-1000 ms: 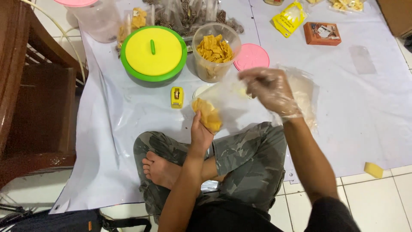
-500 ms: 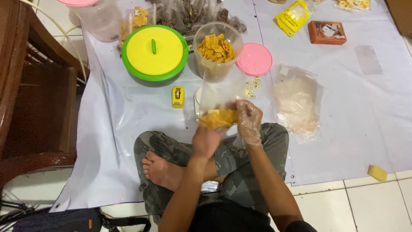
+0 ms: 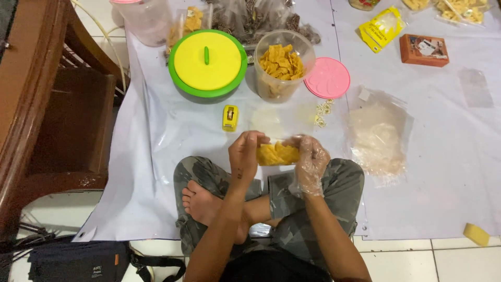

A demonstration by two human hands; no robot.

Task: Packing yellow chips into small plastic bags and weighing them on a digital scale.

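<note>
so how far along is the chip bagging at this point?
Done: a few filled bags lie at the sheet's far edge. In hand: left hand and gloved right hand both grip one clear bag of yellow chips over the lap. Left: the open tub is full of chips, and a stack of empty bags lies to the right.

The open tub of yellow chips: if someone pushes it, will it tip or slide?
The open tub looks taller than wide, so it may tip. Clear thin plastic, partly filled with chips: probably light, likely to slide on the smooth white sheet.
</note>
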